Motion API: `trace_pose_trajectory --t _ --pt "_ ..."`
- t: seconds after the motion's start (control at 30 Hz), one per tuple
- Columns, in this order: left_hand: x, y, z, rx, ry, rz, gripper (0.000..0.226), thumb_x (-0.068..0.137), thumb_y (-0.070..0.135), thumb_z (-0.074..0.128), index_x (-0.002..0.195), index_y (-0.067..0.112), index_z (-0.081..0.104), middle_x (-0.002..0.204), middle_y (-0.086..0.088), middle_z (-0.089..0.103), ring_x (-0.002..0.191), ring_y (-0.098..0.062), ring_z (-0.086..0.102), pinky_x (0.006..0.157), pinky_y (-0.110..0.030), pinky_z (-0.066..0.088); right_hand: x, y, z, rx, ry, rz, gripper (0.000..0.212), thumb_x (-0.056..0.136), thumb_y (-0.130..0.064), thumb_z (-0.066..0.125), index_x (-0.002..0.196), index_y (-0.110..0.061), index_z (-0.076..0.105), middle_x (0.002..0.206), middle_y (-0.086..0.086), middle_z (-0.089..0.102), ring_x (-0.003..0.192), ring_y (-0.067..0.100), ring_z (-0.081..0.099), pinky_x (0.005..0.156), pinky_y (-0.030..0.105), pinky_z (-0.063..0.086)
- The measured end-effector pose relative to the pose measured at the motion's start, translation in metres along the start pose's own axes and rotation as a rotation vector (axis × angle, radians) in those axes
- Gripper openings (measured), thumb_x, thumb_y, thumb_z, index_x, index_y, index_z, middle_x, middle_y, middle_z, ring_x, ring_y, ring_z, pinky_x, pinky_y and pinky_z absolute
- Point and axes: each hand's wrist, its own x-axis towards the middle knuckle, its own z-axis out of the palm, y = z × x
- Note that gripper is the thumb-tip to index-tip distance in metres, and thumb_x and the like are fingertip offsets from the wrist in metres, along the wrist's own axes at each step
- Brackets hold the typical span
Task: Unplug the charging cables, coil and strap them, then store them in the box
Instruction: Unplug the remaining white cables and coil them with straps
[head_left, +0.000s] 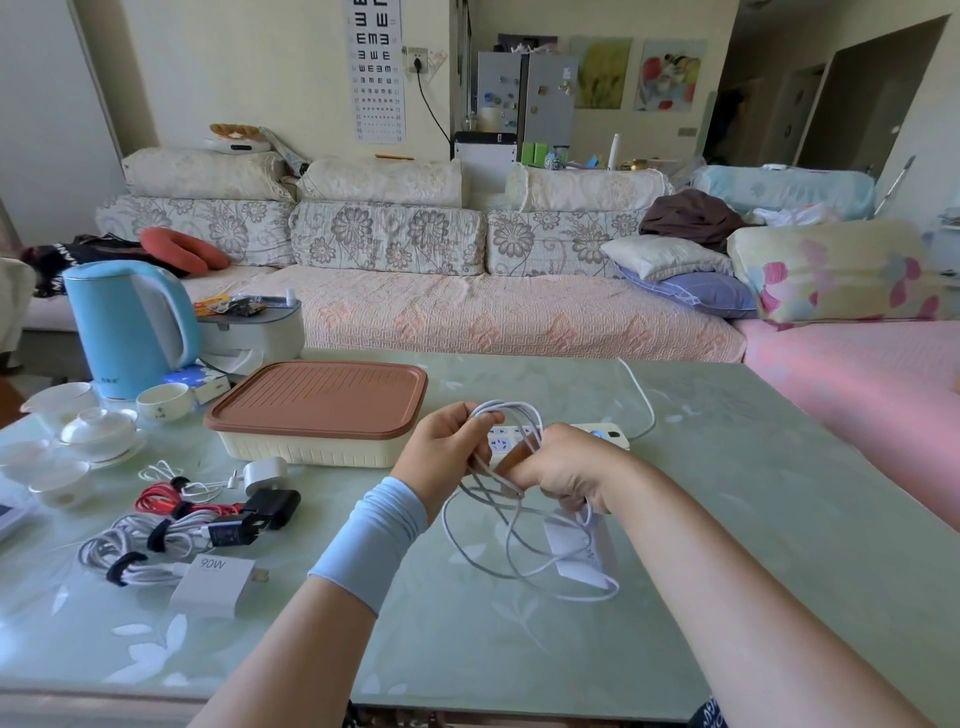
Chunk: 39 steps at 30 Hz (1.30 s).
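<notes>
Head view, left to right: strapped cable bundles (156, 540) are seen at lower left, the closed box (317, 410) at centre left. The left hand (447, 452) is closed on the upper loops of a white cable (519, 545); the right hand (566, 478) is closed on the strands just beside it. Loose loops hang below both grips toward the white charger (582, 551) on the table, so the coil's long axis is judged roughly vertical.

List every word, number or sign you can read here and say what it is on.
"90W": on the white charger brick, seen upside down.
Rows of tumbling "E" signs: eye chart on the wall.
Blue kettle: small print near its base, too small to read.
Charger under the white cable: marking blurred.
</notes>
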Motion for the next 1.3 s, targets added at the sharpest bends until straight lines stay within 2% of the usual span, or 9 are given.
trace_pose_trajectory --t 0.1,0.23,0.37,0.6,0.73,0.9,1.07,1.2,1.3 --pt "-0.001 0.001 0.001 -0.036 -0.04 -0.026 0.016 0.099 0.009 0.049 0.09 0.005 0.061 0.056 -0.002 0.053 0.062 -0.024 0.059 0.07 -0.038 0.052 -0.004 -0.003 -0.002 -0.151 0.066 -0.045 0.019 0.07 -0.029 0.073 0.074 -0.024 0.055 0.067 -0.004 0.042 0.06 0.016 0.034 0.05 0.024 0.028" --pt "-0.001 0.003 0.003 -0.129 -0.03 -0.092 0.017 0.101 0.007 0.044 0.09 0.004 0.056 0.057 -0.003 0.042 0.049 -0.018 0.05 0.052 -0.026 0.048 -0.001 0.0 -0.007 -0.146 0.051 -0.085 0.017 0.065 -0.028 0.074 0.073 -0.014 0.067 0.064 -0.004 0.053 0.063 0.016 0.046 0.059 0.026 0.038" --pt "0.0 0.006 0.006 -0.318 0.029 -0.173 0.018 0.095 0.008 0.045 0.081 0.004 0.055 0.053 0.002 0.023 0.039 -0.012 0.024 0.042 -0.023 0.02 0.002 0.003 -0.004 0.005 -0.076 -0.06 0.015 0.064 -0.018 0.076 0.059 -0.022 0.062 0.063 0.002 0.032 0.054 0.017 0.024 0.049 0.024 0.019" --pt "0.0 0.009 0.013 -0.562 0.202 -0.216 0.036 0.091 0.03 0.039 0.064 0.008 0.048 0.039 0.007 0.019 0.033 -0.01 0.01 0.042 -0.018 0.009 0.0 0.004 0.005 0.168 -0.288 -0.064 0.022 0.079 -0.019 0.076 0.099 -0.023 0.067 0.069 0.0 0.048 0.045 0.01 0.02 0.045 0.021 0.014" --pt "0.0 0.018 0.015 -0.407 0.302 -0.113 0.047 0.095 0.035 0.048 0.054 0.013 0.048 0.045 0.0 0.023 0.039 -0.012 0.016 0.048 -0.023 0.012 -0.01 -0.003 0.004 0.198 -0.513 -0.035 0.019 0.09 -0.033 0.059 0.095 -0.018 0.07 0.088 0.001 0.074 0.047 0.01 0.022 0.045 0.024 0.015" --pt "0.0 0.027 0.011 -0.196 0.381 0.027 0.054 0.096 0.045 0.051 0.05 0.017 0.058 0.045 -0.003 0.041 0.041 -0.017 0.035 0.049 -0.028 0.03 -0.011 -0.004 0.004 0.229 -0.566 -0.071 0.042 0.086 -0.059 0.058 0.087 -0.02 0.073 0.059 -0.005 0.041 0.049 0.01 0.019 0.049 0.026 0.011" --pt "-0.003 0.031 0.007 -0.038 0.227 0.059 0.066 0.097 0.048 0.046 0.04 0.016 0.055 0.034 -0.002 0.032 0.032 -0.017 0.027 0.043 -0.023 0.025 -0.013 -0.001 0.007 -0.008 -0.495 -0.125 0.018 0.073 -0.031 0.083 0.073 -0.022 0.068 0.06 -0.004 0.05 0.052 0.012 0.029 0.052 0.028 0.02" --pt "0.0 0.032 -0.008 0.045 0.164 -0.023 0.063 0.095 0.051 0.05 0.043 0.015 0.05 0.041 -0.007 0.034 0.036 -0.018 0.027 0.044 -0.025 0.027 -0.018 -0.007 0.009 -0.152 -0.594 -0.135 0.011 0.081 -0.03 0.076 0.08 -0.021 0.07 0.071 -0.004 0.069 0.054 0.013 0.033 0.049 0.024 0.024" --pt "0.001 0.034 -0.014 0.025 0.169 -0.072 0.067 0.096 0.049 0.05 0.037 0.019 0.05 0.05 -0.007 0.034 0.039 -0.017 0.025 0.043 -0.024 0.025 -0.02 -0.012 0.009 -0.16 -0.574 -0.127 0.014 0.086 -0.032 0.071 0.078 -0.02 0.072 0.062 -0.003 0.065 0.055 0.017 0.035 0.048 0.022 0.028"
